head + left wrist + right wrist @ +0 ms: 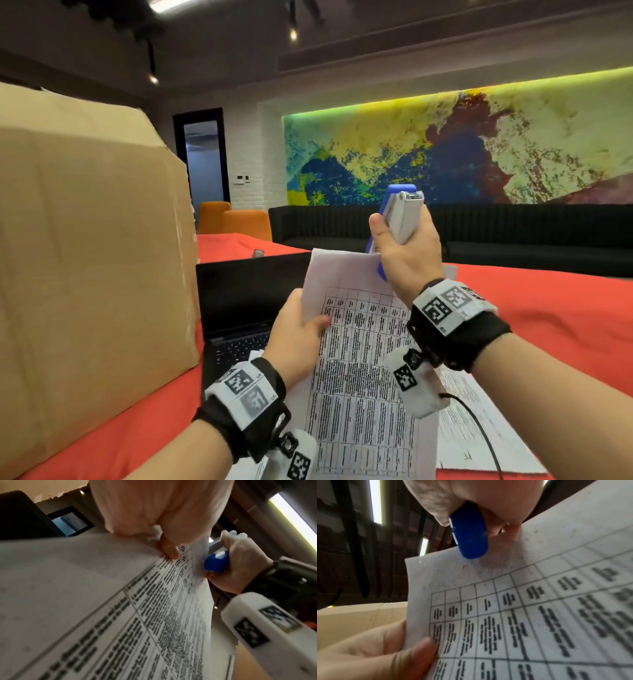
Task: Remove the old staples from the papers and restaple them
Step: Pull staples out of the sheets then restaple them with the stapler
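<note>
- Left hand [297, 337] pinches papers [359, 359] at their edge, held up off the table.
- Right hand [407, 253] grips stapler [399, 219], nose on papers' top corner.
- Restapling step, likely; next: squeeze firmly, sheets aligned.

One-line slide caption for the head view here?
Left hand holds printed table papers upright while right hand grips a blue-and-grey stapler at their top edge.

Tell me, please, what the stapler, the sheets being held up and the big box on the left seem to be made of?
Stapler: glossy blue shell, likely plastic, around a pale grey body with a shiny, seemingly metal front end.
Sheets: thin matte white paper; they curve where held and carry a printed table.
Box: matte brown cardboard, with a folded flap edge and creases.
</note>
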Demonstrator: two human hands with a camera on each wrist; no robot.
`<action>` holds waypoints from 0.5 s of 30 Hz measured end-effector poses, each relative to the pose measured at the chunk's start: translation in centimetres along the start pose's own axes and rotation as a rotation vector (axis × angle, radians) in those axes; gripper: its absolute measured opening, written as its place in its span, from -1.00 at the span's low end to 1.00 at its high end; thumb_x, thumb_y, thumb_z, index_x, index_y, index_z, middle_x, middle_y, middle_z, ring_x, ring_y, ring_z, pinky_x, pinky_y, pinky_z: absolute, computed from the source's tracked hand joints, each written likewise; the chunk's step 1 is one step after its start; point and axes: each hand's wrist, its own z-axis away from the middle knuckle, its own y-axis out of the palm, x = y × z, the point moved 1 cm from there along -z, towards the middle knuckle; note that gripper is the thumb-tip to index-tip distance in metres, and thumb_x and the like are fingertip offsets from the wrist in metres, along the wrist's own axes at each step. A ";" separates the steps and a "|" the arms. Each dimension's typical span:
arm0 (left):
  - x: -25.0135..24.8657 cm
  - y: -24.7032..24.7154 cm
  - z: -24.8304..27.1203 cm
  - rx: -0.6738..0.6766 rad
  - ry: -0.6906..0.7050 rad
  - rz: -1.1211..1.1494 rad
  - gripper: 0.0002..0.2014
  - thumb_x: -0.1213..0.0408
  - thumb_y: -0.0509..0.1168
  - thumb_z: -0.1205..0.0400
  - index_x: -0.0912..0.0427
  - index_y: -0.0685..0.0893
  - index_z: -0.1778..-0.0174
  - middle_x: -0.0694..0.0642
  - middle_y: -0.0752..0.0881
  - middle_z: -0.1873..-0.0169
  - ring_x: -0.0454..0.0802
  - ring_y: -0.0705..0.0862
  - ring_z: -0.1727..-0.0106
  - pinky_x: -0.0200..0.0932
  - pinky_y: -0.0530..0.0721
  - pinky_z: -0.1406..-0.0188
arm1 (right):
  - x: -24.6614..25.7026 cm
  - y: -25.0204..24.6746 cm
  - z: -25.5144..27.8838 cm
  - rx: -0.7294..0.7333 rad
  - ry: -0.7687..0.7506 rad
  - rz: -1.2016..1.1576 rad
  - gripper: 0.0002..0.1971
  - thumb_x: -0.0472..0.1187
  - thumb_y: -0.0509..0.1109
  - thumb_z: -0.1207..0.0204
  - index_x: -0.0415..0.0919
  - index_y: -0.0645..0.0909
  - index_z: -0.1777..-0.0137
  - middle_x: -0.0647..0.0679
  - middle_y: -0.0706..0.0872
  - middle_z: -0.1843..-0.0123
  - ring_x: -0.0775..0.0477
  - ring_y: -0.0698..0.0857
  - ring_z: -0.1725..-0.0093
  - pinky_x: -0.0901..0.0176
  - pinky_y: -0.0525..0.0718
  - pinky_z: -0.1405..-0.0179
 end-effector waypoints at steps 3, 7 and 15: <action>-0.1 0.1 0.4 0.026 0.015 0.006 -0.78 0.52 0.27 -0.62 0.09 0.54 -0.02 0.11 0.77 0.05 0.01 0.76 -0.02 0.18 0.70 -0.14 | 0.1 1.0 0.4 0.060 -0.011 0.003 -0.72 0.08 0.40 -0.52 -0.10 0.54 -0.07 0.04 0.67 0.13 -0.02 0.69 0.09 -0.15 0.71 -0.03; -0.9 0.6 1.2 0.082 0.049 0.026 -0.81 0.54 0.23 -0.64 0.16 0.52 -0.04 0.17 0.76 0.07 0.09 0.75 0.00 0.17 0.70 -0.10 | 1.2 2.1 0.7 0.130 -0.125 0.065 -0.63 0.23 0.29 -0.46 -0.09 0.53 0.08 0.09 0.61 0.26 0.06 0.61 0.25 0.08 0.62 0.23; 0.9 0.2 2.2 0.111 -0.046 0.048 -0.79 0.45 0.25 -0.66 0.02 0.55 -0.08 0.02 0.77 0.02 -0.09 0.75 -0.03 -0.01 0.70 -0.14 | 0.7 4.2 1.5 0.205 -0.076 0.250 -0.62 0.23 0.26 -0.54 -0.13 0.50 0.07 0.04 0.58 0.26 -0.13 0.60 0.20 0.03 0.52 0.18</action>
